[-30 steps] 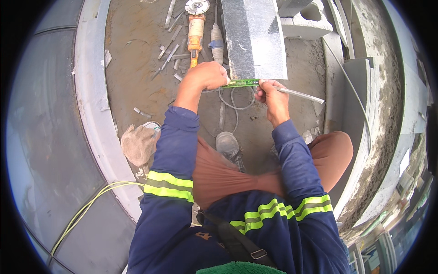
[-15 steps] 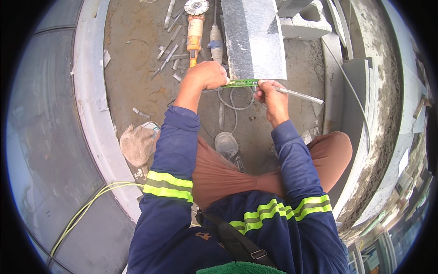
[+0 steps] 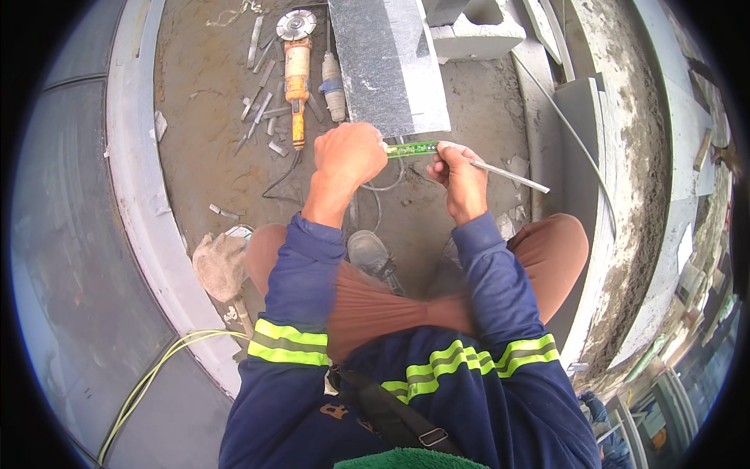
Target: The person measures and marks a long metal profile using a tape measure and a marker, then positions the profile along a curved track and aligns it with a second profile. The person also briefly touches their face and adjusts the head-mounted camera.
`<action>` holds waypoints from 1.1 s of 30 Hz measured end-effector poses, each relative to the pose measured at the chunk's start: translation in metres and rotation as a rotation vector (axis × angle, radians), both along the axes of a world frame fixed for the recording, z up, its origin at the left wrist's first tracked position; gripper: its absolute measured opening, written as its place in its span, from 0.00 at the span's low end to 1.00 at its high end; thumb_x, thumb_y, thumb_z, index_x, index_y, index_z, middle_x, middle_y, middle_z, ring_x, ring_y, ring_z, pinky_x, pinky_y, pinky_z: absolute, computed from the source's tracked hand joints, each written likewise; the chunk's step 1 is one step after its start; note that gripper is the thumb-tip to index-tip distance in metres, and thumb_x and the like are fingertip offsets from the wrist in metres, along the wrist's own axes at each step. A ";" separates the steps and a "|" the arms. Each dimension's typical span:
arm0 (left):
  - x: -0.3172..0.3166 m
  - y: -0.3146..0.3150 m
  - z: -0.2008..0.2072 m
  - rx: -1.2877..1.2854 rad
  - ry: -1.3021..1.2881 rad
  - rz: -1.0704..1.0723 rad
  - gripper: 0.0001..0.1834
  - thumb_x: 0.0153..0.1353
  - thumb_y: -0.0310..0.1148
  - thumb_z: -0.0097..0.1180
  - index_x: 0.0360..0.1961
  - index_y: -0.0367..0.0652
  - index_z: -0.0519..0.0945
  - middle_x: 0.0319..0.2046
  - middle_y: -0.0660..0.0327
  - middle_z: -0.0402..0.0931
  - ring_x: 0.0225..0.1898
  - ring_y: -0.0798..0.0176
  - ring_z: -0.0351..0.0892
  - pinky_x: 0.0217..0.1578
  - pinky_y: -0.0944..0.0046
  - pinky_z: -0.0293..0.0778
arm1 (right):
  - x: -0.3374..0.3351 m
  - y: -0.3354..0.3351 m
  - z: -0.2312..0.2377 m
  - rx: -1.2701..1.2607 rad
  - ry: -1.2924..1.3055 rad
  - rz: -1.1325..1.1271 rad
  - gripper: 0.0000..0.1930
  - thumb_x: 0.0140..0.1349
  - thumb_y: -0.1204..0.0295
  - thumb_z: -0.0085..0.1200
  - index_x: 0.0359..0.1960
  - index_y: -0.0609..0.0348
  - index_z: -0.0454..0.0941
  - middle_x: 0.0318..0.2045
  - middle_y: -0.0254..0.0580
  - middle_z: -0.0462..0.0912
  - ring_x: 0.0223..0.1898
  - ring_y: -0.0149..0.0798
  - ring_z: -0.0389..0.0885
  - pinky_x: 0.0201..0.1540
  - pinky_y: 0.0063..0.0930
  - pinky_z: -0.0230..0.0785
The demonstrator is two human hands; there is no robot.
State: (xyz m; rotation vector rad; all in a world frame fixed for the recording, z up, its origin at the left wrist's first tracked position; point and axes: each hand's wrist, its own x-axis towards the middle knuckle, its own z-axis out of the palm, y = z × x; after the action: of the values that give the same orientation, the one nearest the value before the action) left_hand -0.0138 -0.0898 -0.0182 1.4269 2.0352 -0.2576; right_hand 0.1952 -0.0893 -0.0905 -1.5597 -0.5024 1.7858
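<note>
Between my two hands stretches the green blade of a tape measure (image 3: 412, 148), just on my side of the near edge of a grey stone slab (image 3: 391, 70). My left hand (image 3: 349, 159) is closed at the tape's left end, its fingers hiding whatever case lies inside. With thumb and forefinger, my right hand (image 3: 462, 178) pinches the tape's other end. A thin, pale grey stick (image 3: 516, 177) also sticks out to the right from that hand. Beyond my left hand lies an orange angle grinder (image 3: 297, 74) with a segmented cutting disc (image 3: 296, 25).
A cable connector (image 3: 333, 86) lies between grinder and slab. Several cut stone strips (image 3: 255, 117) litter the muddy ground. A concrete block (image 3: 476, 39) stands far right of the slab. Leaning slabs (image 3: 582, 148) line the right side. A dusty glove (image 3: 219, 266) lies by my left knee.
The tape has come slightly away from the slab's near edge, toward me. Both hands keep their hold. The whole view has shifted, so the grinder and slab appear farther left.
</note>
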 end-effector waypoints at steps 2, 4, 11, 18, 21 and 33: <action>0.020 0.002 -0.003 0.065 0.014 0.011 0.14 0.67 0.42 0.58 0.44 0.55 0.94 0.41 0.49 0.91 0.47 0.40 0.89 0.53 0.41 0.81 | 0.010 0.004 -0.002 -0.003 0.002 -0.036 0.05 0.72 0.73 0.62 0.43 0.61 0.83 0.32 0.34 0.84 0.30 0.26 0.81 0.39 0.27 0.85; 0.033 0.004 -0.011 0.094 0.050 0.016 0.14 0.68 0.42 0.58 0.43 0.53 0.94 0.40 0.49 0.91 0.47 0.40 0.90 0.52 0.41 0.81 | 0.015 0.011 -0.009 -0.009 0.012 -0.078 0.04 0.72 0.74 0.62 0.43 0.62 0.83 0.32 0.34 0.84 0.30 0.26 0.81 0.40 0.27 0.85; 0.044 0.015 -0.010 0.059 0.100 0.070 0.15 0.66 0.40 0.57 0.44 0.52 0.94 0.42 0.48 0.91 0.48 0.40 0.90 0.53 0.42 0.81 | 0.016 0.028 -0.018 0.033 0.039 -0.080 0.04 0.72 0.74 0.61 0.44 0.62 0.83 0.32 0.33 0.84 0.30 0.25 0.81 0.40 0.27 0.86; 0.048 0.027 0.004 -0.009 0.125 0.089 0.16 0.63 0.36 0.60 0.46 0.42 0.93 0.47 0.45 0.90 0.54 0.42 0.89 0.55 0.46 0.81 | 0.016 0.032 -0.017 -0.004 0.045 -0.037 0.03 0.70 0.75 0.61 0.41 0.62 0.84 0.32 0.34 0.84 0.29 0.25 0.81 0.38 0.27 0.85; 0.038 0.034 0.006 -0.048 0.138 0.069 0.18 0.63 0.37 0.60 0.48 0.42 0.93 0.50 0.44 0.90 0.56 0.42 0.89 0.58 0.47 0.80 | 0.012 0.032 -0.015 -0.003 0.050 -0.048 0.03 0.69 0.76 0.62 0.40 0.61 0.84 0.31 0.34 0.84 0.29 0.26 0.81 0.37 0.27 0.85; 0.027 0.083 0.001 -0.347 0.216 -0.078 0.26 0.58 0.41 0.66 0.57 0.45 0.90 0.60 0.48 0.86 0.63 0.45 0.85 0.63 0.49 0.78 | 0.009 0.033 -0.020 0.015 -0.001 -0.041 0.04 0.70 0.75 0.61 0.42 0.61 0.84 0.31 0.34 0.84 0.28 0.25 0.81 0.38 0.27 0.86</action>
State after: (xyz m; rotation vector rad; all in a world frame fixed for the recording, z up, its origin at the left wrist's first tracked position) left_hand 0.0132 -0.0070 -0.0171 1.3044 1.9811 -0.7876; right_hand 0.2037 -0.0563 -0.1106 -1.5497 -0.4799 1.7466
